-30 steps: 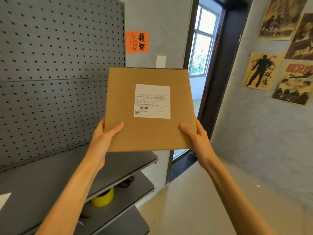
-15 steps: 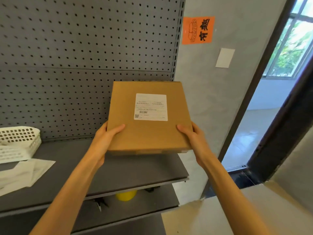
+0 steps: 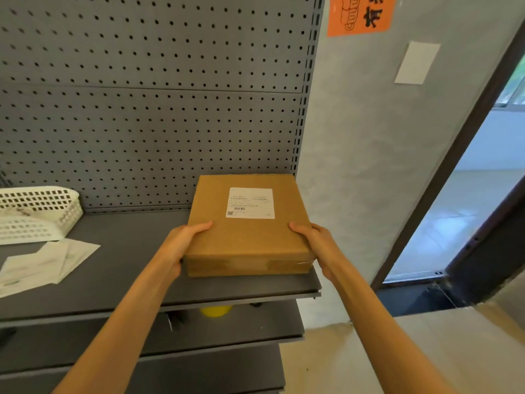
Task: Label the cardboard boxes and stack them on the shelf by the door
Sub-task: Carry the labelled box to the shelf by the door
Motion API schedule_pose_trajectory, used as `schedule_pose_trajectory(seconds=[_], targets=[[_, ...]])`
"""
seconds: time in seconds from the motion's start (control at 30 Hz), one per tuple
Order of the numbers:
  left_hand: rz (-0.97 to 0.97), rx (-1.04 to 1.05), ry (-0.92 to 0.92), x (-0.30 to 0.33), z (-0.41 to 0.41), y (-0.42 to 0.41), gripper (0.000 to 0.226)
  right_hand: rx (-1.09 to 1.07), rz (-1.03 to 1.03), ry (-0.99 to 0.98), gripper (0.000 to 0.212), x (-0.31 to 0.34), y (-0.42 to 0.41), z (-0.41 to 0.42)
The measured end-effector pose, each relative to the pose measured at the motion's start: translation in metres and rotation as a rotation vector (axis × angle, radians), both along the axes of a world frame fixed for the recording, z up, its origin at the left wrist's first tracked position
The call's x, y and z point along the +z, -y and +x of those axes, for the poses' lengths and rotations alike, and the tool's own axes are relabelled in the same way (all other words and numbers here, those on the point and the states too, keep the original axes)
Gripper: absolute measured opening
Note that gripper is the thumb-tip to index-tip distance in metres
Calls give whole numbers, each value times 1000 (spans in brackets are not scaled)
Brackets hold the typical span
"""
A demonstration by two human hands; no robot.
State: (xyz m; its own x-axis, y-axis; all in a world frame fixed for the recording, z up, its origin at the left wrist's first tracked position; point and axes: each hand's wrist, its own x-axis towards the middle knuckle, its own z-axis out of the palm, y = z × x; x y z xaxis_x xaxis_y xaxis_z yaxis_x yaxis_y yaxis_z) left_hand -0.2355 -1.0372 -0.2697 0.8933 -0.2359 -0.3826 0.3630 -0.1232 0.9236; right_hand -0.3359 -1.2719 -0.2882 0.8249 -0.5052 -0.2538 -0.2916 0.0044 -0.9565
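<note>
From the head view, we are gripping a flat brown cardboard box [image 3: 247,237] with a white printed label [image 3: 250,202] on top. Our left hand [image 3: 181,243] is curling round its left edge, thumb lying across the top, while our right hand [image 3: 318,245] is clasping the right edge likewise. Between both hands, the box is resting on the dark grey metal shelf [image 3: 127,251]. Well left of our left hand, a white perforated plastic basket [image 3: 42,209] and loose white paper sheets [image 3: 42,265] are lying on the shelf.
</note>
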Motion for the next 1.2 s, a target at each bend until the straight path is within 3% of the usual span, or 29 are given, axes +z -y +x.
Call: schedule_pose_trajectory(seconds=[0.3, 0.53, 0.63, 0.73, 0.83, 0.93, 1.07, 1.2], targets=[[43, 4, -57, -15, 9, -1, 48, 63, 49, -99, 56, -11, 11, 15], [72, 5, -12, -19, 13, -1, 64, 71, -47, -159, 58, -8, 11, 18], [157, 45, 158, -15, 15, -1, 76, 43, -299, -170, 70, 1, 9, 21], [311, 63, 384, -3, 18, -5, 65, 73, -655, -92, 57, 17, 0, 27], [643, -14, 661, 10, 18, -21, 59, 132, -1027, -3, 43, 31, -17, 39], [978, -68, 884, 20, 19, -48, 56, 218, -1328, 68, 49, 43, -43, 56], [1279, -92, 1046, 32, 19, -100, 53, 400, -1515, 175, 58, 57, -98, 77], [1433, -91, 1025, 40, 19, -169, 53, 517, -1620, 263, 58, 67, -168, 96]])
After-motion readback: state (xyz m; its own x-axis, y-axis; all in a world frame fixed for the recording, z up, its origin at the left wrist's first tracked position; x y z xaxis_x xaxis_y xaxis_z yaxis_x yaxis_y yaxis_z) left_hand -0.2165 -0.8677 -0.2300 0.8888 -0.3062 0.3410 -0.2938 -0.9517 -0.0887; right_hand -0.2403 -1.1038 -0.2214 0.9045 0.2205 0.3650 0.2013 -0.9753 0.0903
